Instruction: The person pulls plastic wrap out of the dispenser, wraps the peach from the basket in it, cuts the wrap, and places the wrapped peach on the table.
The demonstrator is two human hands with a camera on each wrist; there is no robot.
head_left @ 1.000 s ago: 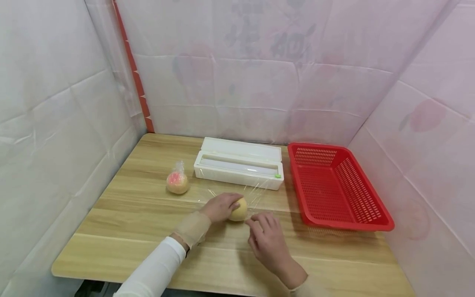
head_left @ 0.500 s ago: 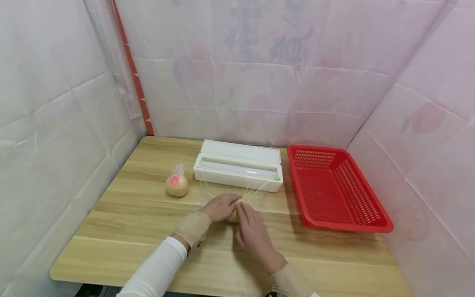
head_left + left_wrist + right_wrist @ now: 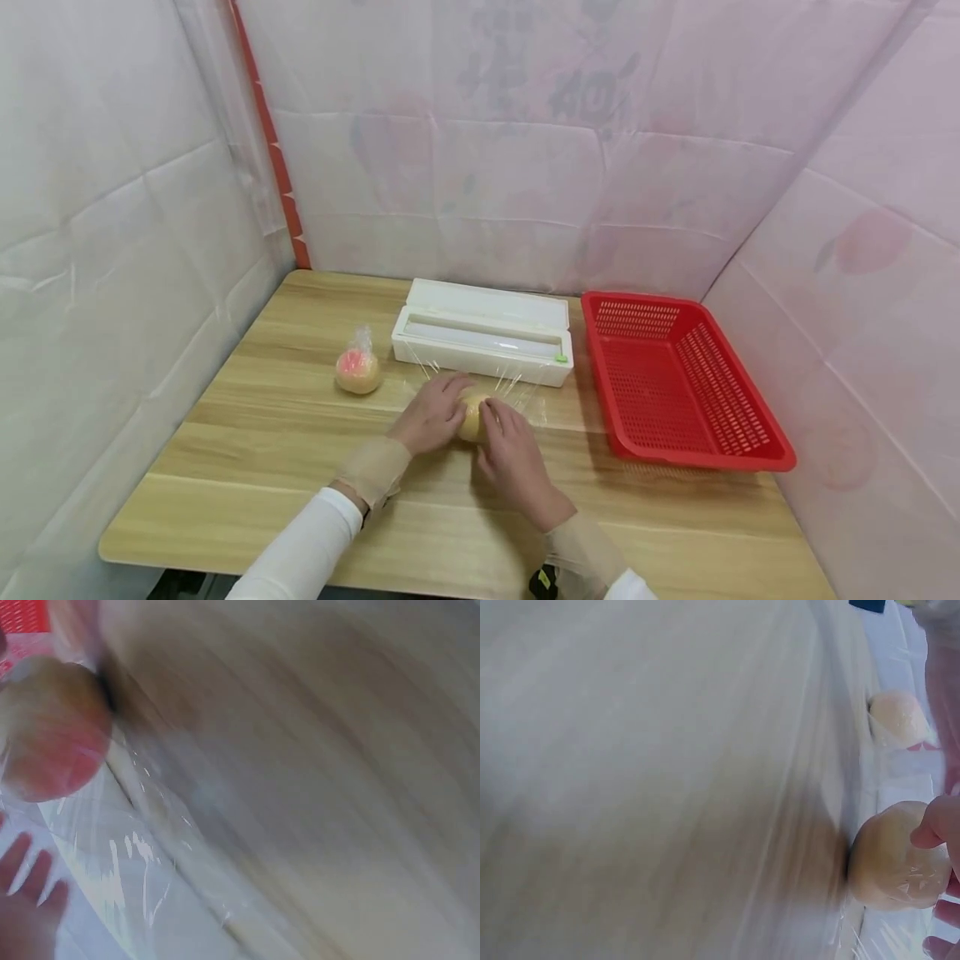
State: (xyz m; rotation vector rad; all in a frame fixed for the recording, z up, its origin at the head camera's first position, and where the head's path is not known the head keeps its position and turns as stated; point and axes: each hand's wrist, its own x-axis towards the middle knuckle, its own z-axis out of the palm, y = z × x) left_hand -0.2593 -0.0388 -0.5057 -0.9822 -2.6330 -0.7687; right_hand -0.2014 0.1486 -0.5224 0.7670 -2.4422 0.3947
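A yellow peach (image 3: 472, 417) with a pink blush stands on a sheet of clear cling film (image 3: 528, 404), between both hands. My left hand (image 3: 429, 417) holds its left side, thumb against the fruit. From the right, my right hand (image 3: 517, 458) grips it, fingertips at its upper edge. Film shines on the peach (image 3: 892, 859) in the right wrist view, with a thumb on it. The left wrist view shows the peach (image 3: 60, 742) blush side out, with spread fingers (image 3: 34, 877) below. Some fingertips are hidden behind the fruit.
A wrapped peach (image 3: 357, 371) with a twisted film top stands to the left. Behind the hands lies an open white cling film dispenser (image 3: 480, 358) with a green slider. A red plastic basket (image 3: 611, 400) stands on the right of the wooden table (image 3: 247, 467).
My right hand has come in from the right to the peach. My left hand has shifted slightly left and forward, and the peach has moved slightly left with the film around it.
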